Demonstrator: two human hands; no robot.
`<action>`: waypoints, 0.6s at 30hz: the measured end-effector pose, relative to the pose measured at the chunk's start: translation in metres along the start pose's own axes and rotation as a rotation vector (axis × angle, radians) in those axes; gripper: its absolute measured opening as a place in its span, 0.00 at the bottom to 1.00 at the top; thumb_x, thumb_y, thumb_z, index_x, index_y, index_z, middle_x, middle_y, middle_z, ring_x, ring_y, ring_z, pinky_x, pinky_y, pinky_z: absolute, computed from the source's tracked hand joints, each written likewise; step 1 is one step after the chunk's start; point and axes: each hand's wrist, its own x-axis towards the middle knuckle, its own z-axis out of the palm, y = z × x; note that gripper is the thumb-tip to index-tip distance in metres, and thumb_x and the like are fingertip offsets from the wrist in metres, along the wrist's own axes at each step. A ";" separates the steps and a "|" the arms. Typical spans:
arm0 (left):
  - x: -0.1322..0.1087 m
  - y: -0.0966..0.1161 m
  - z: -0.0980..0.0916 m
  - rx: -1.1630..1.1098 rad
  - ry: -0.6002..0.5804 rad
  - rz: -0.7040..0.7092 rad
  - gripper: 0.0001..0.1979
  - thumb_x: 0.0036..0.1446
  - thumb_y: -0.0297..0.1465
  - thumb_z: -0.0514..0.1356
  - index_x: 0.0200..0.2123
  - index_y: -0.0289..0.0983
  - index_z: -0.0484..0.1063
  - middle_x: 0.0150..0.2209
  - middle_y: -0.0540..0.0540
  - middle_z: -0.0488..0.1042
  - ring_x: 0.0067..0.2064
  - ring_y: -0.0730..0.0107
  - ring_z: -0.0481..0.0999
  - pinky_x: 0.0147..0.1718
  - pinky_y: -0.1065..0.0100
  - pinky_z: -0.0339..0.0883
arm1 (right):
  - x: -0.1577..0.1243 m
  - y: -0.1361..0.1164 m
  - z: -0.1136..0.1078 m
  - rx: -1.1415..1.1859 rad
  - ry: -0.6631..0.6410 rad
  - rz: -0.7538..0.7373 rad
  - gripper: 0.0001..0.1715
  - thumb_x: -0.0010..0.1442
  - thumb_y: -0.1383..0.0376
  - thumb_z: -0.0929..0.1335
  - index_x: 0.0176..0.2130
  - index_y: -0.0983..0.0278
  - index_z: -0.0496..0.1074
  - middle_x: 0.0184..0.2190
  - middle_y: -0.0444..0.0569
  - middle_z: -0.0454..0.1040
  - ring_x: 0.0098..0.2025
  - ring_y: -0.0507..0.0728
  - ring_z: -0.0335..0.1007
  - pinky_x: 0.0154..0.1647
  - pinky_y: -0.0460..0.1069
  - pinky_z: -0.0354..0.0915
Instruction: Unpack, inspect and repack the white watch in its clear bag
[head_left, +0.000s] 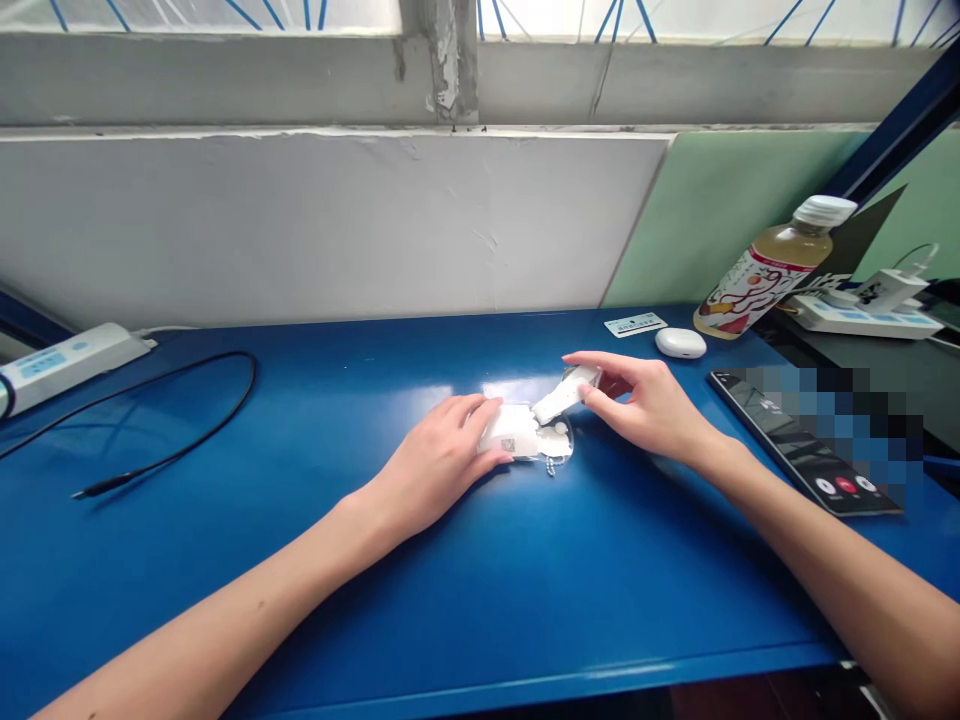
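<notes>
On the blue table (420, 640) lies a small white item (510, 432) with a printed square code, next to a clear rounded piece (556, 442) with a short bead chain (551, 467). My left hand (448, 455) grips the white item from its left side, fingers on top and thumb along the near edge. A narrow white piece (561, 396) is pinched between the thumb and fingers of my right hand (641, 405), tilted, its lower left end at the clear rounded piece.
At right are a phone (795, 440), a white earbud case (680, 343), a card (635, 325), a bottle (765, 270) and a power strip (862, 315). Another power strip (71, 365) and a black cable (187, 440) lie at left. A wall (337, 230) stands behind.
</notes>
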 end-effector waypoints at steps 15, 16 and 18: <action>0.000 -0.001 -0.001 -0.044 0.025 -0.001 0.21 0.70 0.40 0.51 0.59 0.35 0.64 0.56 0.36 0.71 0.56 0.52 0.72 0.51 0.53 0.71 | 0.002 0.004 -0.019 0.059 -0.318 0.066 0.15 0.65 0.54 0.65 0.41 0.62 0.73 0.25 0.46 0.77 0.28 0.56 0.74 0.27 0.48 0.64; 0.000 -0.001 -0.002 -0.041 0.019 0.005 0.20 0.70 0.39 0.52 0.59 0.35 0.64 0.56 0.36 0.71 0.55 0.52 0.72 0.51 0.53 0.71 | 0.001 0.003 -0.018 0.091 -0.334 0.086 0.15 0.65 0.54 0.65 0.41 0.62 0.72 0.25 0.46 0.78 0.28 0.56 0.75 0.27 0.48 0.65; 0.000 -0.001 -0.002 -0.038 0.012 0.011 0.19 0.70 0.38 0.53 0.59 0.35 0.64 0.56 0.36 0.71 0.55 0.52 0.72 0.50 0.54 0.71 | -0.001 0.001 -0.014 0.140 -0.358 0.118 0.16 0.66 0.53 0.64 0.41 0.63 0.70 0.24 0.47 0.78 0.27 0.56 0.75 0.27 0.47 0.65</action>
